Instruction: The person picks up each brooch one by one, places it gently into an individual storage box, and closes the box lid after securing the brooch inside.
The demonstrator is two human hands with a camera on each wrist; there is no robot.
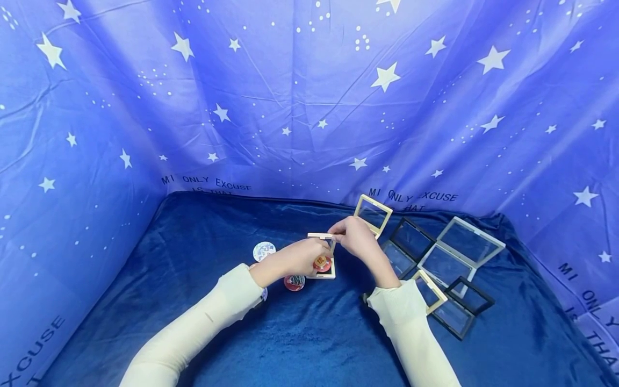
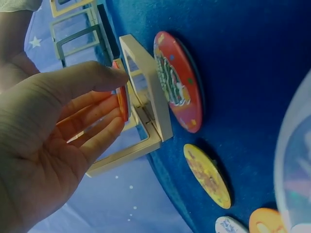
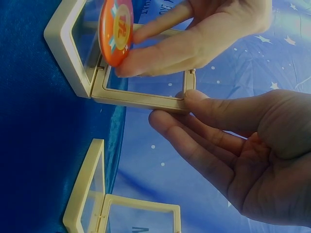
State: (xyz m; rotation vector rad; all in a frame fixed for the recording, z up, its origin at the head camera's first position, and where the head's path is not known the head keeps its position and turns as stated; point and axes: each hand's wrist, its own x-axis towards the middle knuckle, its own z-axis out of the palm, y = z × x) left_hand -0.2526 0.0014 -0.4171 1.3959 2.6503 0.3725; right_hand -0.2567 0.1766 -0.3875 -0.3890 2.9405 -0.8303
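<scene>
My left hand (image 1: 302,256) pinches a small red-orange round badge (image 3: 116,31) between thumb and fingers. The badge is upright, close over a cream hinged display frame (image 3: 141,101) with clear windows. That frame stands unfolded, one half on the cloth and the other raised. With thumb and fingertips, my right hand (image 1: 357,235) grips the outer edge of the raised half. Beside the frame lie a larger red badge (image 2: 177,82) and a yellow badge (image 2: 208,175). A white and blue badge (image 1: 264,251) is left of the frame in the head view, partly behind the left forearm.
Behind the right hand stands another unfolded cream frame (image 1: 374,212). To its right are a black frame (image 1: 411,234), a larger white frame (image 1: 471,236), a cream frame (image 1: 433,293) and another black frame (image 1: 454,317). Dark blue cloth (image 1: 300,333) covers the surface; a starry curtain (image 1: 290,80) surrounds it.
</scene>
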